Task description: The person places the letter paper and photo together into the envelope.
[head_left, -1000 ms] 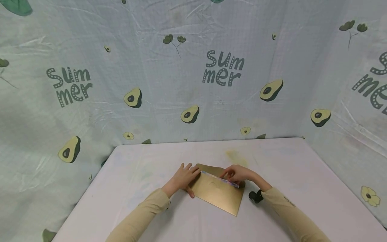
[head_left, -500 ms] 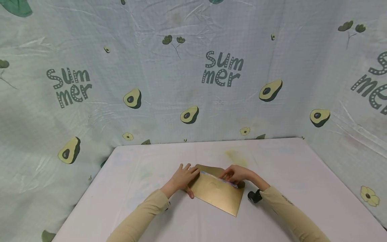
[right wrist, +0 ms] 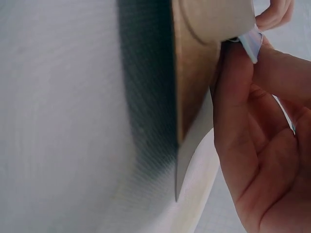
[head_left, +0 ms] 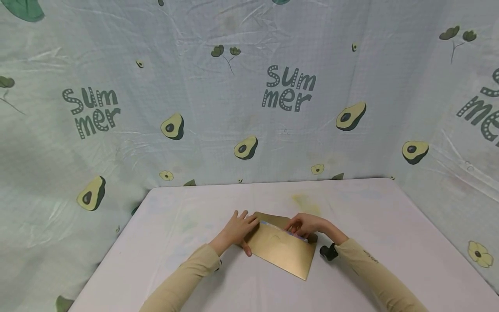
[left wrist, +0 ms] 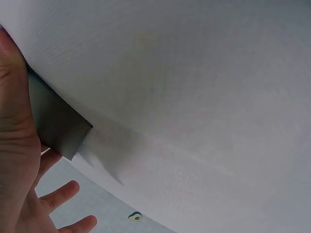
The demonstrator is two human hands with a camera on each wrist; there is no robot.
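A gold envelope (head_left: 286,255) is held tilted above the middle of the table, its flap (head_left: 270,218) raised along the far side. From its mouth shows a thin strip of a blue and purple patterned card (head_left: 269,224); the rest is hidden inside. My left hand (head_left: 236,229) grips the envelope's left end, thumb at the near edge and several fingers spread beyond. In the left wrist view, a dark corner of the envelope (left wrist: 60,119) sticks out past the palm. With thumb and fingertips, my right hand (head_left: 306,224) pinches the card (right wrist: 250,46) at the envelope's mouth.
A white cloth-covered table (head_left: 195,277) lies beneath both hands. Behind it hangs a pale curtain (head_left: 210,95) printed with avocados and lettering. A small black wrist camera (head_left: 328,252) hangs below the right sleeve (head_left: 374,273).
The strip of card above the envelope's mouth has become slightly narrower as the right hand moved it a little deeper. The left hand and envelope stay nearly still.
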